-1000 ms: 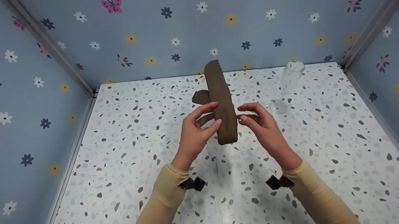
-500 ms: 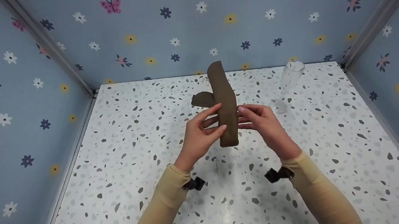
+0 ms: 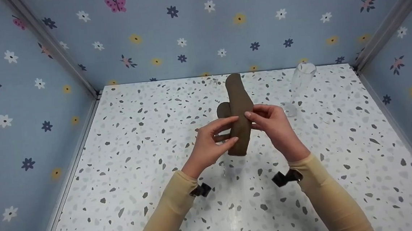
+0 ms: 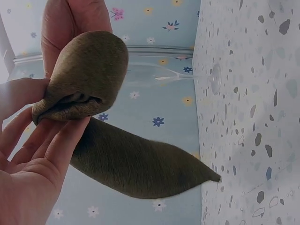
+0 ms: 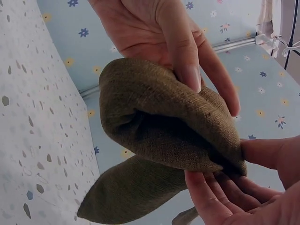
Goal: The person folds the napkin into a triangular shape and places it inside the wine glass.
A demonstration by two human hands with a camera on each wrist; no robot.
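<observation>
A folded strip of brown cloth (image 3: 242, 129) is held up above the table between both hands. My left hand (image 3: 206, 144) grips its left edge low down, thumb and fingers on either side. My right hand (image 3: 277, 126) pinches its right edge higher up, with the thumb on the near face. A loose flap of the cloth (image 4: 147, 166) hangs down beneath the fold in the left wrist view. Seen from the right wrist, the cloth (image 5: 159, 117) is rolled into a loop with a dark hollow inside.
A clear stemmed glass (image 3: 302, 78) stands upright at the back right of the speckled white table (image 3: 138, 134). Flower-patterned blue panels (image 3: 200, 29) enclose the back and both sides.
The cloth has shifted right and nearer, tilting the other way. My right hand has gone from beside its edge to pinching it. My left hand keeps its grip and moves slightly right.
</observation>
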